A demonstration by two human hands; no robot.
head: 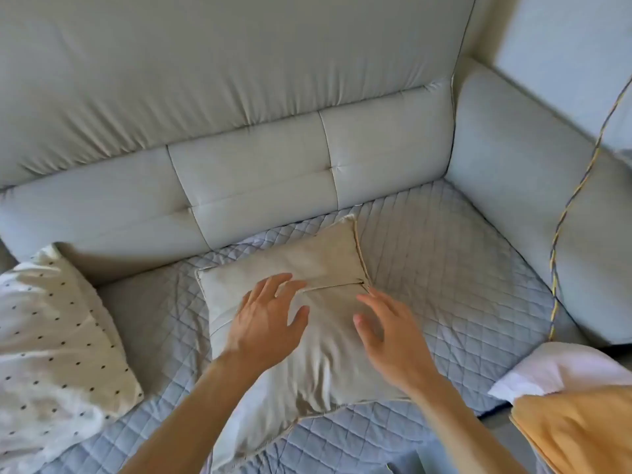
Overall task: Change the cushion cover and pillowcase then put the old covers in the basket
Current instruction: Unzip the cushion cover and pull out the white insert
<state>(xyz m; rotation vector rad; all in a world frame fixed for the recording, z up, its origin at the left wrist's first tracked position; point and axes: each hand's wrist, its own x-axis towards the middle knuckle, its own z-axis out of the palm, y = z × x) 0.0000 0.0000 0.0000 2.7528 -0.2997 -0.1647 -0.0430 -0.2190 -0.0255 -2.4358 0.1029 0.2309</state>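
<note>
Both hands, left hand [265,323] and right hand [393,340], hovered relaxed, grasping nothing, over our beige cushion [328,268] mid-frame; cover removal pending, seam opening [333,286] next.

— Where's the beige cushion [325,367]?
— Flat on the sofa's quilted seat [444,268], left hand [266,323] and right hand [393,343] spread over it.
— And the dotted pillow [51,319]?
— To its left, apart.

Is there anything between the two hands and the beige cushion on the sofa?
No, nothing visible. The left hand and the right hand are spread open right over the beige cushion. The dotted pillow lies off to the left and the orange pillow to the right, both clear of it.
</note>
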